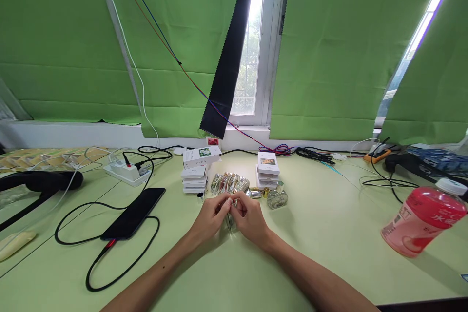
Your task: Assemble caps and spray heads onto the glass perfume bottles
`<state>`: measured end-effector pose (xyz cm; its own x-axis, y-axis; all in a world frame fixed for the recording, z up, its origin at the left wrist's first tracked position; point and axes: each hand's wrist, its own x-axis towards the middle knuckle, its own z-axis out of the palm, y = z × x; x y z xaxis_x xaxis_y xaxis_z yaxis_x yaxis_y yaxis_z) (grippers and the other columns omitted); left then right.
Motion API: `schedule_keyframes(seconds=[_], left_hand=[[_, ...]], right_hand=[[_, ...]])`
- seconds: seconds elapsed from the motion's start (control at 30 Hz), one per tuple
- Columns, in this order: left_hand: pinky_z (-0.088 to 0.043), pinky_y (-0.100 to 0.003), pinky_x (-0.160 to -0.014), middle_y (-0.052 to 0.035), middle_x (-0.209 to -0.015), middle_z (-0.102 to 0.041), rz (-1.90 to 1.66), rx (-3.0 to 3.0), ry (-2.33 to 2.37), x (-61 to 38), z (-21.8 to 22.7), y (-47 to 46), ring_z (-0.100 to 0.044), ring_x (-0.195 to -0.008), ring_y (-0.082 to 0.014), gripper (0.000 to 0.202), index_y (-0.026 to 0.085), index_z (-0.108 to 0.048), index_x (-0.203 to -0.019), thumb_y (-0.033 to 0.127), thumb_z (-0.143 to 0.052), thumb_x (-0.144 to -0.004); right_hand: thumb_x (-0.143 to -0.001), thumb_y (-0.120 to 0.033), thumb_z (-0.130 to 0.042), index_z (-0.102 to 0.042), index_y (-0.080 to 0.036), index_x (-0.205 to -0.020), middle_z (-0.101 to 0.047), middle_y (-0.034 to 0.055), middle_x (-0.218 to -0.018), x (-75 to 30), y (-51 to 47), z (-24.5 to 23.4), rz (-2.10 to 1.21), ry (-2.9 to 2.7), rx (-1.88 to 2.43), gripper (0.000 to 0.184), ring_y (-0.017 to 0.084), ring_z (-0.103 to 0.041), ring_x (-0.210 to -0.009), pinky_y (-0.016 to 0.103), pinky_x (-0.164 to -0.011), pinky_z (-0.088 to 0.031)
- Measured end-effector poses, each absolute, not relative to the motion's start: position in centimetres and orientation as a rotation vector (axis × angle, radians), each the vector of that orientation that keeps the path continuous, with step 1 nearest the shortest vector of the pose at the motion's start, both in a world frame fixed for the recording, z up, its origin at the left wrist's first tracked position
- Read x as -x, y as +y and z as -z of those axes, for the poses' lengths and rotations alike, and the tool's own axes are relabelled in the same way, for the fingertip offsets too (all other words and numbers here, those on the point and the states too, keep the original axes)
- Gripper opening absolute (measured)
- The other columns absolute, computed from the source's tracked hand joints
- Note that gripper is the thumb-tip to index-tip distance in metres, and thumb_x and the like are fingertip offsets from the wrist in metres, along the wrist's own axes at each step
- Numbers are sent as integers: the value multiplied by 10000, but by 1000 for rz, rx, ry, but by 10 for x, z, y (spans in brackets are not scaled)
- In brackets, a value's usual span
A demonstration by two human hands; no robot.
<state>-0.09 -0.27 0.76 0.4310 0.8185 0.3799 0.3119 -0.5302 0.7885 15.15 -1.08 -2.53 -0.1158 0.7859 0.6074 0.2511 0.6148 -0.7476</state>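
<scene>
My left hand and my right hand meet at the middle of the table, fingertips pinched together at the top of a small glass perfume bottle. Most of that bottle is hidden behind my fingers. Just beyond my hands, several similar glass bottles stand in a cluster. To the right of my right hand, a glass bottle with a pale green-gold cap sits by a small gold cap. Left of my left hand is a small dark cap.
Small white boxes are stacked at left and right behind the bottles. A phone with a black cable lies left, near a white power strip. A pink drink bottle stands far right. Cables run along the back.
</scene>
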Motion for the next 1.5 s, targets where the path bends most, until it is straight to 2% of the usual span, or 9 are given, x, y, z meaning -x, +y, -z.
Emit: schedule_keyframes(seconds=[0.57,1.0,1.5], left_hand=[[-365,-231,-512,4,-652,-627,-1024,-2063,974,1,-8,-2,-499,-533,-121,371,159,-715,-959,387,-427,-1004],[-362,-226,-491,10,-611,-607,-1015,-2068,973,2,-6,-1,-490,-504,-119,379,165,-718,-988,395,-418,-1011],[-357,-234,-540,6,-658,-607,-1010,-2097,1003,0,-12,-4,-486,-563,-124,366,159,-674,-875,394,-421,-998]], right_hand=[[-907,-246,-540,-594,-180,-867,-333,-98,-558,-152,-12,23,-579,-1675,888,95,85,-322,-495,218,-499,-251],[-904,-246,-541,-592,-189,-876,-331,-99,-553,-152,-12,22,-574,-1679,896,82,85,-325,-492,214,-497,-257],[-900,-262,-536,-588,-188,-880,-327,-98,-564,-153,-13,22,-579,-1689,908,93,89,-331,-498,216,-501,-266]])
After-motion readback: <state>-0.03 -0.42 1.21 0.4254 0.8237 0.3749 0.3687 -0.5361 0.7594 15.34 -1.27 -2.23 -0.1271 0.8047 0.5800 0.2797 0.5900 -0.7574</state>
